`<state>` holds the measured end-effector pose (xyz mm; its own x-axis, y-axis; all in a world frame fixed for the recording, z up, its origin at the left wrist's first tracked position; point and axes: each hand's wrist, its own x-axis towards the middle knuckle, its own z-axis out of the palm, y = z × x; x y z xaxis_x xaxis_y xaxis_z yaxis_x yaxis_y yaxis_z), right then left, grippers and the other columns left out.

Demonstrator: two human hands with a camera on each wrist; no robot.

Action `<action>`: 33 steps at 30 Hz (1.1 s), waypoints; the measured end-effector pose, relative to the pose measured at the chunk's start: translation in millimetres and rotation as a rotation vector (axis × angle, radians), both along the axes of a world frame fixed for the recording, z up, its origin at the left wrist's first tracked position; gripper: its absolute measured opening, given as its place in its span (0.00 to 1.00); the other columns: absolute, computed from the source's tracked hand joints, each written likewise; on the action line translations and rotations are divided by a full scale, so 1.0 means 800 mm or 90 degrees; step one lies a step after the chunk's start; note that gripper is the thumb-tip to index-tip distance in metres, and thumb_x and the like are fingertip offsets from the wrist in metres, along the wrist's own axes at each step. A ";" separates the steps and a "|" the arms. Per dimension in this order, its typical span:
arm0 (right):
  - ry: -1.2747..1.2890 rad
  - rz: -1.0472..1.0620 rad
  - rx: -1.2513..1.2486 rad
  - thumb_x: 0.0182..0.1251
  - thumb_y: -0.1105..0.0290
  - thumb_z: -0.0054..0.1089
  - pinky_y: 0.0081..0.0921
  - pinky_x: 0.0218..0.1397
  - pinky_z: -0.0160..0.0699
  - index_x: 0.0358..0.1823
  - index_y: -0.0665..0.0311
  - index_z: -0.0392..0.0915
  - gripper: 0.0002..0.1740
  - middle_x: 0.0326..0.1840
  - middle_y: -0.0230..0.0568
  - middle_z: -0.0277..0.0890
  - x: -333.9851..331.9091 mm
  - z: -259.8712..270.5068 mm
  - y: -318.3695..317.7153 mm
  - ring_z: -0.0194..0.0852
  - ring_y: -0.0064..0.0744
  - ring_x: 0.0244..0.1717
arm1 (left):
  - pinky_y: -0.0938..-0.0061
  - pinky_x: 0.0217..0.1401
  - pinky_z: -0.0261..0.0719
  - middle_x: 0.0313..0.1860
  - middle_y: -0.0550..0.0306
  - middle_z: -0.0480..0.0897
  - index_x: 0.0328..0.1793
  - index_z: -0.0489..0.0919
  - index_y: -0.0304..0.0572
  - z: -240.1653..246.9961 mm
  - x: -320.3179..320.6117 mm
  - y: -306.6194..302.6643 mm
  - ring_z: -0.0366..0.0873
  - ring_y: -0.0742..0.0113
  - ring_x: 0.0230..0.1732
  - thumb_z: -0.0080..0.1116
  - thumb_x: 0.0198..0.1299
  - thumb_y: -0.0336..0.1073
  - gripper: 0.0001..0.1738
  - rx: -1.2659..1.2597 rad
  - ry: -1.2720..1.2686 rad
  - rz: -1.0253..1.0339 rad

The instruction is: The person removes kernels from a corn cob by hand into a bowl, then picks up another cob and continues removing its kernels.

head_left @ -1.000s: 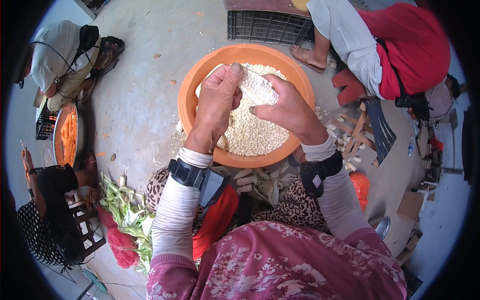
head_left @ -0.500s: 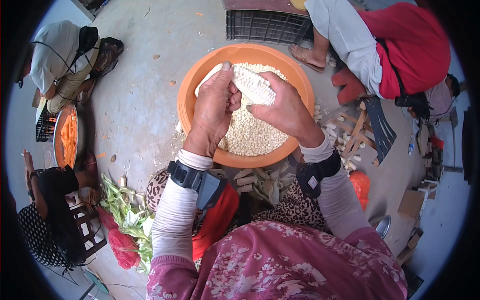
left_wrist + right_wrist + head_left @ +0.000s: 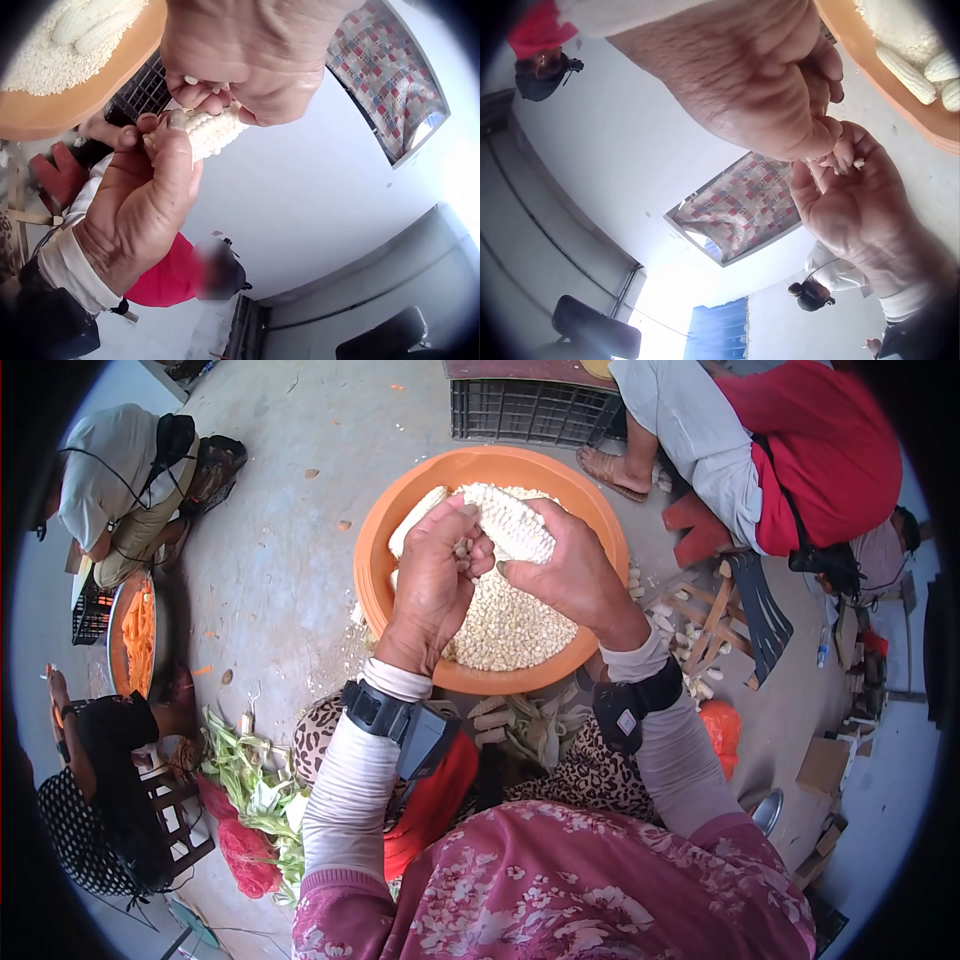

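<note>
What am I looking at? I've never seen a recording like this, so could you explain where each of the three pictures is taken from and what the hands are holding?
There is no machine here: a person sits on the floor and works with bare hands. The wide round picture comes from a camera worn on the head, looking down. The other two come from black cameras strapped to the wrists, so they show the hands from very close.

The left hand and the right hand both hold one corn cob over an orange bowl. The left thumb lies against the cob. The bowl stands on the floor and holds loose kernels and a few whole cobs. Green husks lie beside the person's knee. Other people sit around.
</note>
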<state>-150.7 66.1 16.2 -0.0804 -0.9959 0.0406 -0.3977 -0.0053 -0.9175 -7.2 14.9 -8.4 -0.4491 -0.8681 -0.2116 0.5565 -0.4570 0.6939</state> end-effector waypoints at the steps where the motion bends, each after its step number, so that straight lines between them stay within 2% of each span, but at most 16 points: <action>1: 0.018 -0.005 -0.004 0.46 0.71 0.63 0.32 0.47 0.75 0.48 0.70 0.71 0.25 0.40 0.53 0.78 0.000 0.001 0.000 0.80 0.45 0.43 | 0.83 0.25 0.61 0.27 0.63 0.69 0.41 0.73 0.40 0.003 0.001 0.000 0.66 0.77 0.26 0.49 0.62 0.34 0.06 0.021 0.012 0.006; 3: 0.035 -0.010 -0.008 0.47 0.71 0.63 0.32 0.46 0.75 0.48 0.70 0.71 0.24 0.40 0.53 0.78 0.001 0.001 0.000 0.79 0.46 0.43 | 0.83 0.24 0.62 0.26 0.62 0.69 0.40 0.72 0.40 0.008 0.003 0.001 0.67 0.75 0.25 0.52 0.64 0.37 0.08 0.041 0.023 0.011; 5: 0.055 -0.002 0.002 0.46 0.74 0.62 0.26 0.44 0.74 0.53 0.70 0.69 0.28 0.40 0.43 0.77 0.001 -0.002 -0.001 0.76 0.28 0.40 | 0.84 0.23 0.61 0.28 0.62 0.70 0.40 0.72 0.40 0.011 0.005 0.000 0.67 0.76 0.25 0.53 0.66 0.45 0.14 0.048 0.028 -0.011; 6: 0.055 -0.003 0.003 0.46 0.74 0.62 0.26 0.44 0.74 0.53 0.70 0.69 0.28 0.40 0.43 0.77 0.003 -0.003 0.000 0.76 0.28 0.40 | 0.84 0.23 0.61 0.28 0.62 0.70 0.40 0.72 0.40 0.010 0.005 -0.001 0.67 0.76 0.25 0.53 0.66 0.45 0.14 0.048 0.028 -0.011; 8: 0.076 -0.017 -0.048 0.46 0.74 0.62 0.36 0.48 0.75 0.49 0.71 0.70 0.24 0.42 0.55 0.76 0.007 -0.007 0.002 0.77 0.51 0.45 | 0.86 0.22 0.59 0.26 0.64 0.70 0.37 0.73 0.42 0.009 0.004 -0.002 0.66 0.78 0.23 0.55 0.65 0.49 0.17 0.056 -0.062 0.009; 9: 0.076 -0.017 -0.047 0.46 0.74 0.62 0.36 0.48 0.75 0.49 0.71 0.70 0.24 0.42 0.55 0.76 0.008 -0.009 0.003 0.77 0.51 0.45 | 0.86 0.22 0.59 0.26 0.64 0.70 0.37 0.73 0.42 0.007 0.003 -0.002 0.66 0.78 0.23 0.55 0.65 0.49 0.17 0.056 -0.062 0.009; 11: 0.122 -0.008 -0.089 0.45 0.76 0.61 0.38 0.50 0.74 0.49 0.72 0.70 0.26 0.44 0.56 0.75 0.009 -0.013 0.003 0.76 0.53 0.47 | 0.87 0.20 0.58 0.23 0.66 0.69 0.33 0.73 0.44 0.003 0.000 -0.002 0.64 0.79 0.22 0.57 0.63 0.48 0.16 0.016 -0.182 0.009; 15: 0.135 0.001 -0.079 0.44 0.77 0.60 0.39 0.51 0.73 0.51 0.72 0.69 0.27 0.45 0.57 0.74 0.009 -0.012 0.002 0.74 0.55 0.48 | 0.86 0.21 0.60 0.21 0.67 0.68 0.31 0.74 0.45 0.006 0.002 0.000 0.65 0.80 0.22 0.58 0.63 0.45 0.14 0.020 -0.154 0.013; 18: 0.151 -0.012 -0.076 0.44 0.76 0.61 0.37 0.50 0.74 0.50 0.72 0.70 0.27 0.44 0.56 0.75 0.006 -0.012 0.000 0.76 0.53 0.46 | 0.85 0.23 0.62 0.23 0.65 0.69 0.31 0.73 0.43 0.008 0.001 0.000 0.66 0.78 0.22 0.55 0.63 0.39 0.10 0.027 -0.163 0.023; 21: 0.077 -0.020 -0.026 0.45 0.75 0.62 0.35 0.49 0.75 0.50 0.72 0.70 0.26 0.43 0.56 0.76 0.004 -0.006 0.000 0.78 0.50 0.45 | 0.84 0.24 0.63 0.25 0.63 0.70 0.33 0.73 0.41 0.002 0.002 -0.002 0.67 0.76 0.23 0.52 0.61 0.34 0.06 0.037 -0.116 0.020; 23: 0.093 -0.016 -0.023 0.46 0.74 0.62 0.27 0.46 0.74 0.53 0.70 0.70 0.28 0.41 0.46 0.78 0.003 -0.004 -0.001 0.78 0.31 0.42 | 0.84 0.24 0.63 0.27 0.62 0.71 0.35 0.72 0.39 -0.001 0.003 -0.003 0.68 0.75 0.24 0.49 0.61 0.33 0.05 0.022 -0.053 0.001; 27: 0.041 -0.004 0.005 0.48 0.74 0.62 0.24 0.47 0.74 0.54 0.70 0.69 0.27 0.42 0.42 0.77 0.000 -0.005 0.000 0.76 0.26 0.42 | 0.83 0.23 0.63 0.25 0.62 0.70 0.36 0.71 0.40 0.001 0.007 -0.006 0.68 0.74 0.24 0.48 0.63 0.34 0.06 0.017 0.004 -0.027; 29: -0.125 0.041 -0.016 0.46 0.75 0.61 0.26 0.44 0.74 0.47 0.71 0.71 0.22 0.38 0.43 0.77 -0.002 -0.009 -0.001 0.76 0.28 0.40 | 0.83 0.21 0.59 0.23 0.63 0.69 0.35 0.71 0.41 0.011 0.008 -0.004 0.66 0.74 0.22 0.48 0.66 0.37 0.09 0.075 0.000 -0.003; 30: -0.125 0.040 -0.017 0.46 0.75 0.61 0.26 0.44 0.74 0.47 0.71 0.71 0.22 0.38 0.43 0.77 -0.002 -0.008 -0.001 0.76 0.28 0.40 | 0.83 0.21 0.59 0.23 0.63 0.69 0.35 0.71 0.41 0.010 0.009 -0.005 0.66 0.74 0.22 0.48 0.66 0.37 0.09 0.075 0.000 -0.004; 32: -0.204 0.069 0.024 0.47 0.74 0.60 0.21 0.42 0.72 0.46 0.71 0.72 0.21 0.37 0.37 0.76 -0.004 -0.005 -0.001 0.71 0.20 0.39 | 0.83 0.19 0.55 0.22 0.64 0.69 0.34 0.71 0.43 0.008 0.011 -0.007 0.64 0.76 0.21 0.50 0.67 0.39 0.10 0.068 0.024 -0.023; 33: -0.205 0.069 0.024 0.47 0.74 0.60 0.21 0.42 0.72 0.46 0.71 0.72 0.21 0.37 0.37 0.76 -0.005 -0.002 0.000 0.71 0.20 0.39 | 0.83 0.19 0.55 0.22 0.64 0.69 0.34 0.71 0.43 0.008 0.012 -0.007 0.64 0.76 0.21 0.50 0.67 0.39 0.10 0.068 0.023 -0.023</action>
